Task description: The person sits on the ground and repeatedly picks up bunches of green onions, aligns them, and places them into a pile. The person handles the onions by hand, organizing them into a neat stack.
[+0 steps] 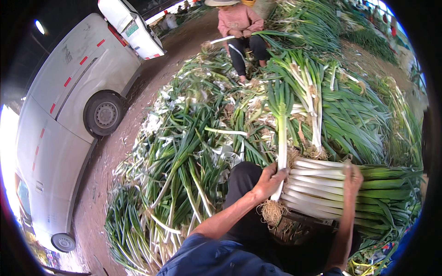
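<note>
A large green onion [282, 145] with a thick white stem stands almost upright in my left hand [271, 179], gripped low on the stem. Its tangled roots [272, 211] hang below my fingers, and its trimmed green leaves point away from me. To the right lies a row of cleaned green onions [314, 188], side by side, roots towards the left and green tops towards the right. My right hand [352, 177] is over this row, where white turns to green. It is blurred, and whether its fingers hold anything is unclear.
Loose onions and stripped leaves [193, 138] cover the ground ahead and left. More onions [355, 117] are heaped at the right. A seated person [240, 24] in a hat holds an onion ahead. A white van [65, 89] stands at the left.
</note>
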Demonstrator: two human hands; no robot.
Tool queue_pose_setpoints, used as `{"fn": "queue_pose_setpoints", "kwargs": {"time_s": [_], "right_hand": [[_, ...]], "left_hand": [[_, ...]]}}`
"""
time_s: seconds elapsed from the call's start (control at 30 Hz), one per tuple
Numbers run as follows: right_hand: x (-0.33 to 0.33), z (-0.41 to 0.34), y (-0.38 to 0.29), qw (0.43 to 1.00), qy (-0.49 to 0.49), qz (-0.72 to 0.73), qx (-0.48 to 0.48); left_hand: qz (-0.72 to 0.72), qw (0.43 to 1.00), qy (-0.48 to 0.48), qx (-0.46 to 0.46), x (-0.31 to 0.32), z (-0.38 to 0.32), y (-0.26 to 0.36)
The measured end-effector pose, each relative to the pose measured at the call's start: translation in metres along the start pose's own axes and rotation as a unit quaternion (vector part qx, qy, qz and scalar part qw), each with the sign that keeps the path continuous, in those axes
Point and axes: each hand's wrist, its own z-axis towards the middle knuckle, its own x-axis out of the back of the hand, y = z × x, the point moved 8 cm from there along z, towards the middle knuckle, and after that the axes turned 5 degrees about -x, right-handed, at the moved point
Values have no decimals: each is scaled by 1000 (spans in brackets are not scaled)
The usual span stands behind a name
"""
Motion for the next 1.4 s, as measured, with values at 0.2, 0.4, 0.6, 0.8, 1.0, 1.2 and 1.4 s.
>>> {"fn": "queue_pose_setpoints", "kwargs": {"time_s": [0.2,0.4,0.6,0.8,1.0,1.2,1.4], "right_hand": [[-221,-119,-97,852,-343,384,-97],[-196,-4,-155,851,-197,454,-176],[-180,-73,-149,854,-234,439,-153],[-142,-38,-130,862,-83,473,-163],[-120,-18,-135,808,-77,582,-45],[-98,20,-105,787,-192,585,31],[-102,78,-76,648,-246,721,-8]], "left_hand": [[75,991,-28,-109,-8,-60,3],[175,970,-63,-159,-32,-104,2],[168,964,-116,-170,-31,-49,14],[286,923,-66,-247,-33,-70,5],[213,960,-29,-181,-5,-51,11],[47,990,-26,-131,17,-48,30],[285,912,46,-292,96,-91,68]]}}
